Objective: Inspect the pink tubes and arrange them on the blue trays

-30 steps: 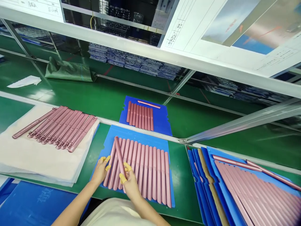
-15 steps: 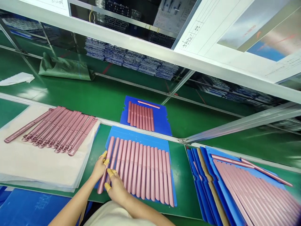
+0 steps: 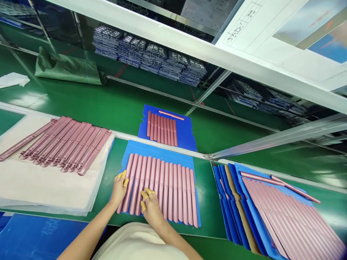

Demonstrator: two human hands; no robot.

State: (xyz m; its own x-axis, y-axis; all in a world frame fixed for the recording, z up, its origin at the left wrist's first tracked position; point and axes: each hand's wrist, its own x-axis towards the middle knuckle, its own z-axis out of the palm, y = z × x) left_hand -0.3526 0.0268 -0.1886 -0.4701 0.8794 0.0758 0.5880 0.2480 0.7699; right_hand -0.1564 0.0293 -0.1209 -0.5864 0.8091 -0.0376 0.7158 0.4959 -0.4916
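Atop blue tray (image 3: 157, 148) — pink tubes (image 3: 165, 189), parallel rows

Satin pink metal tubes (image 3: 165, 191) on matt blue plastic sheet (image 3: 157, 151)

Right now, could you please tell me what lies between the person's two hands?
In the head view, pink tubes lie side by side on the blue sheet, between the left hand and the right hand.
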